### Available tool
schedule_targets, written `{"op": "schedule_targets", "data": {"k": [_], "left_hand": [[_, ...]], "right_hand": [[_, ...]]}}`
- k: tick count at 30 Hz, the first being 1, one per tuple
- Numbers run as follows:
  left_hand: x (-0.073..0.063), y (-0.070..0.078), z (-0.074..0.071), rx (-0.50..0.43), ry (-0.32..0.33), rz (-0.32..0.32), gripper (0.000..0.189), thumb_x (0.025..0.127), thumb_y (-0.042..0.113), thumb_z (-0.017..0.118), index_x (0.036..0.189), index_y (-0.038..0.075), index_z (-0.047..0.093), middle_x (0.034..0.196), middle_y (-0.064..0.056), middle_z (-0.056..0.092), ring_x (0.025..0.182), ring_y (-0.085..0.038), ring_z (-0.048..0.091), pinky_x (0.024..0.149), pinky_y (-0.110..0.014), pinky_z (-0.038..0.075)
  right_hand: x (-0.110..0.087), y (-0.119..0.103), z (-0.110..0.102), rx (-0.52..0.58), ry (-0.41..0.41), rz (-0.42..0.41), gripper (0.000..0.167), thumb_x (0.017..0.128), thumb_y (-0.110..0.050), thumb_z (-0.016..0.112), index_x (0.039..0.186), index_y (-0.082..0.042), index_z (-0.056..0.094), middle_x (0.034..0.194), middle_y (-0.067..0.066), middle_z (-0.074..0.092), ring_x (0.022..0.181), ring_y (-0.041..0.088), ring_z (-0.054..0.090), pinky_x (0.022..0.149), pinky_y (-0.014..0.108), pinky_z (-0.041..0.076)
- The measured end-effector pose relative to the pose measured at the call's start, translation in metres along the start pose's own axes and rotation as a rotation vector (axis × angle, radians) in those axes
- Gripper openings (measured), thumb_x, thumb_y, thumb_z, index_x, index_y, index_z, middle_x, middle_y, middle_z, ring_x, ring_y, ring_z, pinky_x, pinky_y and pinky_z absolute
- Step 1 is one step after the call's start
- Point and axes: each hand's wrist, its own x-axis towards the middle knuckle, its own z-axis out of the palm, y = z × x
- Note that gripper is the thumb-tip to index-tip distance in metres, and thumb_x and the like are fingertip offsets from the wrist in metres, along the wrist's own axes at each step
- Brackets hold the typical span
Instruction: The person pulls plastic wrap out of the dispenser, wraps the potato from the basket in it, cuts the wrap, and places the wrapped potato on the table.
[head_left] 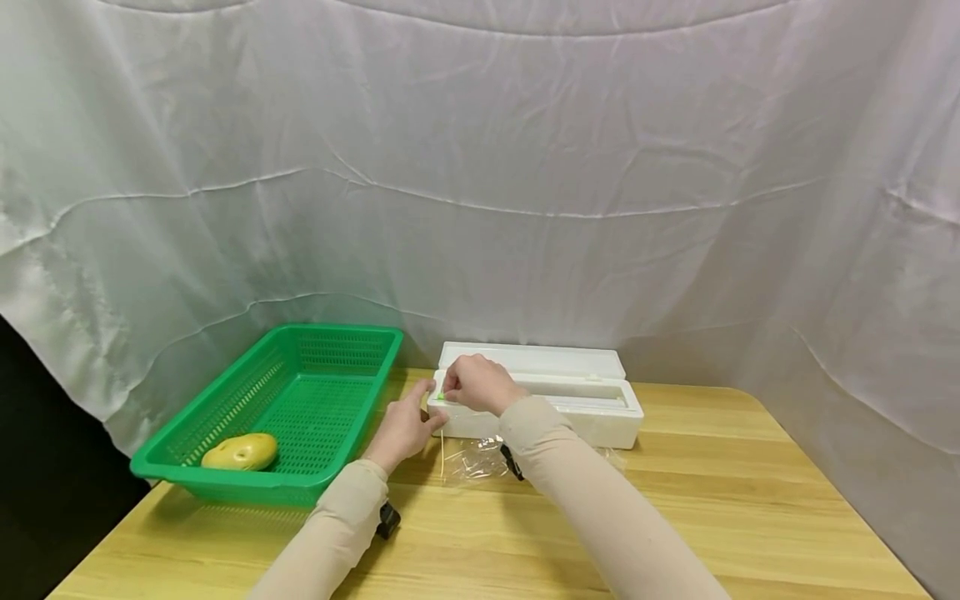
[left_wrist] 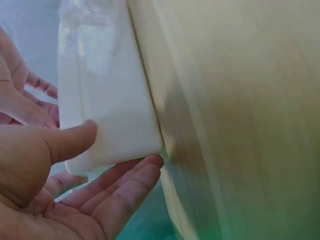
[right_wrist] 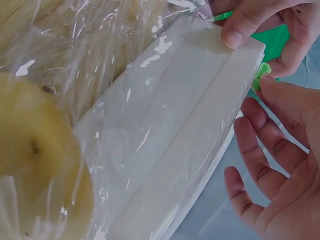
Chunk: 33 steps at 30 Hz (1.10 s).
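A long white cling film dispenser lies on the table with its lid raised at the back. My left hand holds its left end, the thumb on the front face and the fingers along the end. At that same end my right hand pinches a small green slide cutter between thumb and index finger, other fingers spread loosely. Clear cling film hangs over the front onto the table. In the right wrist view it covers a yellow potato, which my right forearm hides in the head view.
To the left stands a green plastic basket with another yellow potato inside. The wooden table extends to the right of the dispenser. A grey curtain hangs close behind.
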Motion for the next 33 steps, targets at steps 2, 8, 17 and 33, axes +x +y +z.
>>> {"op": "schedule_targets", "data": {"k": [2, 8, 17, 33], "left_hand": [[0.0006, -0.0003, -0.0009, -0.035, -0.018, -0.017, 0.063, 0.098, 0.024, 0.081, 0.152, 0.009, 0.052, 0.101, -0.016, 0.080, 0.097, -0.030, 0.076, 0.090, -0.052, 0.060], [0.0014, -0.0013, -0.0007, -0.077, -0.027, -0.041, 0.071, 0.100, 0.036, 0.077, 0.159, 0.008, 0.049, 0.113, -0.019, 0.079, 0.099, -0.025, 0.076, 0.083, -0.044, 0.061], [0.0037, 0.0038, 0.0001, -0.024, 0.021, 0.017, 0.063, 0.100, 0.032, 0.077, 0.154, 0.006, 0.056, 0.119, -0.021, 0.079, 0.100, -0.030, 0.079, 0.092, -0.051, 0.061], [0.0047, 0.0001, 0.0034, 0.007, 0.025, 0.031, 0.061, 0.100, 0.033, 0.076, 0.153, 0.009, 0.057, 0.109, -0.018, 0.081, 0.101, -0.032, 0.076, 0.100, -0.057, 0.057]], "right_hand": [[0.0002, 0.0000, 0.0005, -0.002, 0.001, 0.000, 0.011, 0.097, -0.015, 0.080, 0.086, -0.017, 0.081, 0.084, -0.005, 0.076, 0.076, 0.010, 0.062, 0.077, 0.033, 0.055], [0.0013, -0.0017, 0.0024, 0.001, -0.012, 0.000, 0.011, 0.097, -0.013, 0.079, 0.087, -0.016, 0.081, 0.083, -0.005, 0.076, 0.075, 0.010, 0.061, 0.078, 0.033, 0.056], [-0.0001, -0.0014, 0.0007, -0.015, 0.012, -0.018, 0.013, 0.094, -0.005, 0.077, 0.084, -0.013, 0.079, 0.079, -0.005, 0.071, 0.072, 0.010, 0.058, 0.072, 0.031, 0.052], [-0.0032, 0.0036, -0.0001, -0.066, -0.007, -0.049, 0.032, 0.085, 0.009, 0.064, 0.069, -0.019, 0.059, 0.069, -0.007, 0.054, 0.068, 0.011, 0.051, 0.064, 0.029, 0.042]]}}
